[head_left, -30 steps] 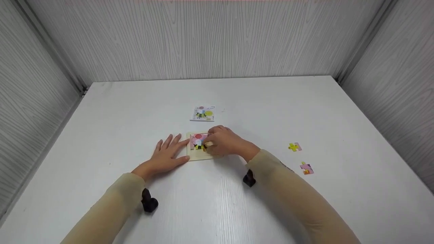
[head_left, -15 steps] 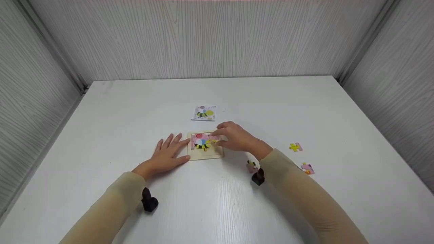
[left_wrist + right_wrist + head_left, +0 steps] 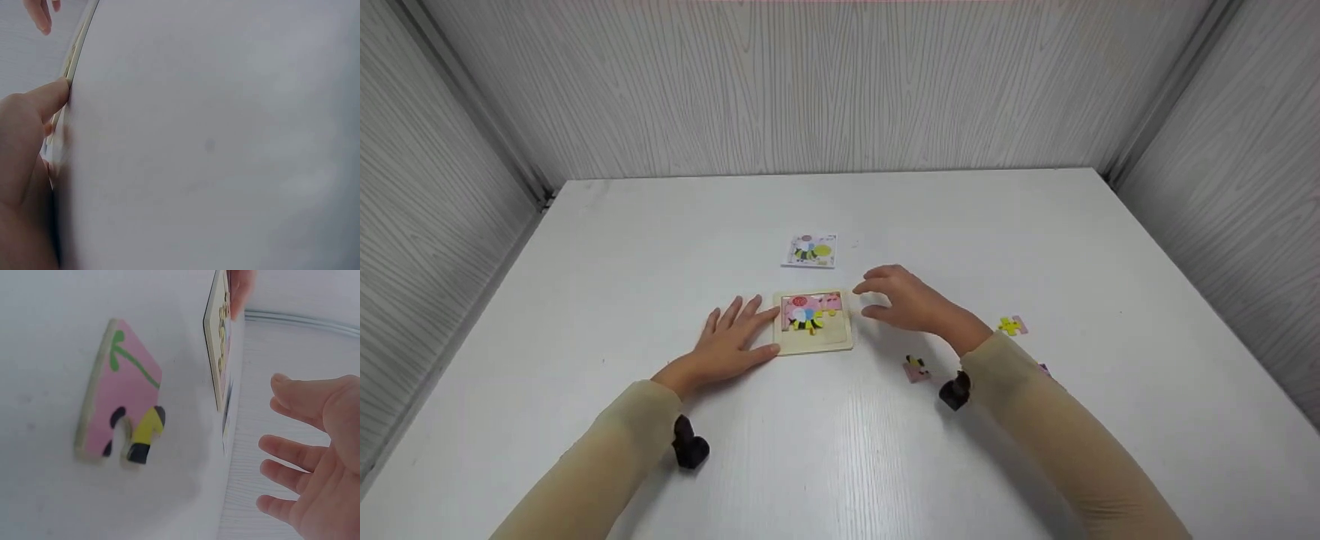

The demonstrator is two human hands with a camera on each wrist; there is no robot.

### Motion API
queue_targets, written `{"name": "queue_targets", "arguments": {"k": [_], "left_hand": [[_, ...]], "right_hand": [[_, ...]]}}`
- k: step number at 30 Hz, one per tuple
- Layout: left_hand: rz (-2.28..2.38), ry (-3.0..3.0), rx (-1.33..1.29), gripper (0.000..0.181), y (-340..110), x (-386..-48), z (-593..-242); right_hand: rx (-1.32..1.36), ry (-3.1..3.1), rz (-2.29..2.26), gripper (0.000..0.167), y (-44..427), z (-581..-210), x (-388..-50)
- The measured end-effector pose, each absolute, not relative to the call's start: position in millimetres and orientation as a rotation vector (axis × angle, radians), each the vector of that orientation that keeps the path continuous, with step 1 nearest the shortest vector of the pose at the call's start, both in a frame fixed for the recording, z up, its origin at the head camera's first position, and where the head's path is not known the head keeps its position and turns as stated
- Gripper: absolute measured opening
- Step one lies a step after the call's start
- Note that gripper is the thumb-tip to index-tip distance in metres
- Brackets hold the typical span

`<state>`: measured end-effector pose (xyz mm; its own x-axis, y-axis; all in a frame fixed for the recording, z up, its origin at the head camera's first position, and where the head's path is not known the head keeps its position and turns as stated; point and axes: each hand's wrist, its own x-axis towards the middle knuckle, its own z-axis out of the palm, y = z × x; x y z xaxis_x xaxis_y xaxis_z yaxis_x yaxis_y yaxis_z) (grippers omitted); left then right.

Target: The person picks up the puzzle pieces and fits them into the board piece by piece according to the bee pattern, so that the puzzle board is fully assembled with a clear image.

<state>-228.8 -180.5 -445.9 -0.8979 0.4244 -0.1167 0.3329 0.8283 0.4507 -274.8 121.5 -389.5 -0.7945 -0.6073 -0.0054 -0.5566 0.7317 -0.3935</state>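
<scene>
A square wooden puzzle frame [image 3: 814, 347] lies mid-table, its upper part filled with pink, yellow and bee-patterned pieces and its lower part bare. My left hand [image 3: 733, 339] lies flat with fingers spread, thumb and index finger touching the frame's left edge. Just right of the frame hovers my right hand [image 3: 911, 300], fingers apart and holding nothing; the right wrist view shows the same loose right hand [image 3: 320, 455]. Below it on the table lies a pink puzzle piece [image 3: 132, 368] with a green stem and a yellow-and-black tab.
Behind the frame lies a square bee picture card [image 3: 810, 251]. A yellow-and-pink puzzle piece [image 3: 1012, 325] rests to the right, beyond my right wrist. Another pink piece [image 3: 1044, 368] is mostly hidden by the right sleeve. Grey wood-grain walls [image 3: 840, 90] border the white table.
My right hand has let go of a piece at the frame's right side and moved right, away from it. The pink piece near the right wrist has come into sight. My left hand stays put.
</scene>
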Motion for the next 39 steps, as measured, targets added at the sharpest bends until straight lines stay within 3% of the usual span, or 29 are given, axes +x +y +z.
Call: {"name": "queue_targets", "arguments": {"k": [39], "left_hand": [[0.653, 2.792, 0.587, 0.069, -181.0, -228.6, -444.9]], "right_hand": [[-0.812, 2.822, -0.757, 0.039, 220.7, -388.0, -267.0]]}}
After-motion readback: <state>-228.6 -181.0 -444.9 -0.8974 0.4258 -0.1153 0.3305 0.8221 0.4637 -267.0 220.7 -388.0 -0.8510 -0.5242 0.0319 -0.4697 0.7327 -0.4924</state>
